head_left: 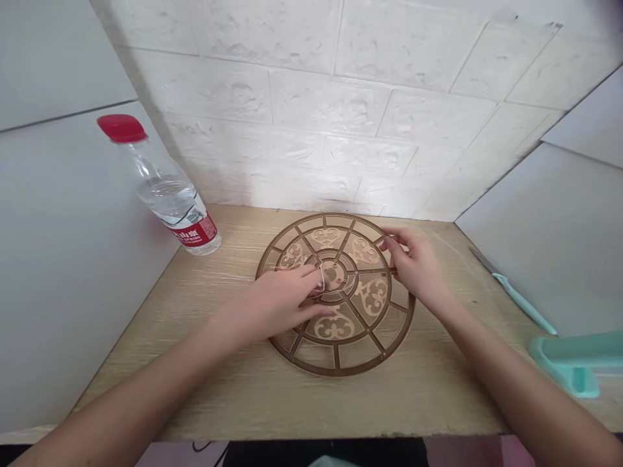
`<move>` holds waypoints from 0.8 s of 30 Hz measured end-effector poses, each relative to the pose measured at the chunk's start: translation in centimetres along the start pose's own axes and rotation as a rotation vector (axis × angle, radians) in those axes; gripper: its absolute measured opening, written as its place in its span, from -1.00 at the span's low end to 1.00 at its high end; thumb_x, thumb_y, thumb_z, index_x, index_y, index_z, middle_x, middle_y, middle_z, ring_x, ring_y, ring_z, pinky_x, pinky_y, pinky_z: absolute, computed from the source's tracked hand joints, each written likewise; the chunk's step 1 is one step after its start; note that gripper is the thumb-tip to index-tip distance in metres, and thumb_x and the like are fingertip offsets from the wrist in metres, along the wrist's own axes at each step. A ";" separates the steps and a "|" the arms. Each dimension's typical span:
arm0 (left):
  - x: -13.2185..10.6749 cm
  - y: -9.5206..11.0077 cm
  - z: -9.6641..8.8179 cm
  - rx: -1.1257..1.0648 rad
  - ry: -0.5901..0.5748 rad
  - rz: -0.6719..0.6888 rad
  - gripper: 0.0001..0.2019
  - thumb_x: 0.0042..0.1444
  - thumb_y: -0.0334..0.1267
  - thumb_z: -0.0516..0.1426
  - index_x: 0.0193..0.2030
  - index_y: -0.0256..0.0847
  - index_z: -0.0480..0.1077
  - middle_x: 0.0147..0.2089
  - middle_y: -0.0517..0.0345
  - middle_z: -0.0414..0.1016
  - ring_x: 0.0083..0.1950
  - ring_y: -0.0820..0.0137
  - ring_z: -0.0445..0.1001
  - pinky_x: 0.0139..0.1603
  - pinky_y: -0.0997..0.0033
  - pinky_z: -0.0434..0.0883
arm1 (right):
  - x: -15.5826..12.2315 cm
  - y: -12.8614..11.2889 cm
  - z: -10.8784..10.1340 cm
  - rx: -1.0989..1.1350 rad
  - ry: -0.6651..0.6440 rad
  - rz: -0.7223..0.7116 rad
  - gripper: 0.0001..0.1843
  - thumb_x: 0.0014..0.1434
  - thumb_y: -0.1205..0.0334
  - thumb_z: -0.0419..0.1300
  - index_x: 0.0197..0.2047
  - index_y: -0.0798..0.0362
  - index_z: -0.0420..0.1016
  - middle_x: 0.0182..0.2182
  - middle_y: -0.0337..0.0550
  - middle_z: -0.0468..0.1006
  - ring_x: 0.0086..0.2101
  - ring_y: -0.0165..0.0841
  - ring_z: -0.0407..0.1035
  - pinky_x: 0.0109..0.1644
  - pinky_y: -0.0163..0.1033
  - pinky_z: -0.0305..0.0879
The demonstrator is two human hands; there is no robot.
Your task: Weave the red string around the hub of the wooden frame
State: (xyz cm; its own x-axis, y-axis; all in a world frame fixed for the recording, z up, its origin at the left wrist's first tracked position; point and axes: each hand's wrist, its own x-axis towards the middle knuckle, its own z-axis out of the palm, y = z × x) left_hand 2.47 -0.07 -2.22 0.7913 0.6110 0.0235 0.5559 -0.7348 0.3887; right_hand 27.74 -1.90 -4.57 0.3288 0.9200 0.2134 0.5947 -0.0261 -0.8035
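Note:
A round brown openwork frame [335,371], wheel-shaped with spokes and pale scroll ornaments, lies on the wooden table. My left hand [292,292] is over its middle, with bent fingers at a thin pale wire [322,275] that loops beside the hub. Part of that wire disappears under those fingers. On the right side of the frame, my right hand [411,263] pinches the rim between thumb and fingers. Its fingertips are partly hidden behind the rim.
At the left stands a water bottle [175,201] with a red cap. On the right, a knife with a turquoise handle [525,305] lies along the side panel, near a mint-green plastic object [574,357]. A white brick-patterned wall [302,97] closes off the back.

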 end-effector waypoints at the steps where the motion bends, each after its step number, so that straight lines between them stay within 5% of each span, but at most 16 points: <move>1: 0.1 -0.2 0.0 -0.010 -0.009 -0.016 -0.74 0.22 0.00 0.03 -0.14 -0.10 0.37 -0.25 0.19 0.46 -0.32 0.38 0.39 -0.42 0.42 0.16 | 0.1 0.1 0.0 -0.005 0.000 0.001 -0.61 0.25 0.08 0.01 0.04 0.09 0.40 -0.27 -0.05 0.52 -0.52 -0.38 0.30 -0.49 -0.23 0.28; 5: 0.2 -0.5 0.0 -0.088 -0.050 -0.041 -0.73 0.23 -0.10 0.01 -0.44 -0.17 0.25 -0.49 0.23 0.35 -0.50 0.45 0.26 -0.51 0.42 0.04 | 0.3 0.4 0.2 -0.014 -0.024 -0.020 -0.64 0.24 0.10 0.01 0.00 0.08 0.42 -0.29 -0.05 0.51 -0.46 -0.33 0.36 -0.41 -0.19 0.33; 9: 0.2 0.0 -0.4 -0.331 -0.073 0.015 -0.66 0.28 -0.05 -0.06 -0.45 -0.19 0.24 -0.49 0.26 0.29 -0.47 0.49 0.23 -0.45 0.46 0.11 | -0.3 0.3 0.9 -0.052 -0.049 -0.039 -0.62 0.26 0.10 -0.03 0.04 0.07 0.40 -0.24 -0.05 0.52 -0.35 -0.27 0.41 -0.31 -0.15 0.36; 17: 0.4 0.3 -0.8 -0.797 0.204 -0.140 -0.70 0.25 -0.02 0.00 -0.30 -0.20 0.37 -0.32 0.19 0.41 -0.30 0.45 0.36 -0.30 0.46 0.28 | -1.5 0.1 2.1 -0.121 -0.127 -0.096 -0.63 0.28 0.19 -0.07 0.08 0.10 0.36 -0.20 -0.05 0.54 -0.21 -0.23 0.42 -0.12 -0.10 0.32; 21: 0.3 0.0 -1.1 -0.751 0.356 -0.162 -0.71 0.21 -0.01 0.05 -0.28 -0.19 0.42 -0.31 0.17 0.45 -0.26 0.41 0.38 -0.24 0.43 0.31 | -1.4 0.1 2.0 -0.129 -0.148 -0.067 -0.63 0.28 0.19 -0.06 0.07 0.10 0.36 -0.23 -0.06 0.55 -0.24 -0.23 0.42 -0.14 -0.10 0.33; 24: 0.4 -0.4 -1.3 -0.594 0.357 -0.162 -0.68 0.21 0.02 0.04 -0.27 -0.19 0.43 -0.30 0.16 0.45 -0.25 0.39 0.38 -0.22 0.41 0.30 | -1.2 0.2 1.7 -0.130 -0.146 -0.060 -0.64 0.28 0.20 -0.06 0.07 0.11 0.36 -0.23 -0.06 0.55 -0.22 -0.24 0.43 -0.12 -0.09 0.34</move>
State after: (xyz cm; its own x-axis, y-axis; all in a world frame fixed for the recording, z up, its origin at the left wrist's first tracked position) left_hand 2.21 0.87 -1.14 0.5225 0.8326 0.1837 0.3458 -0.4039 0.8469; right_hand 26.26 -2.34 -5.92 0.1859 0.9681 0.1683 0.7031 -0.0114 -0.7110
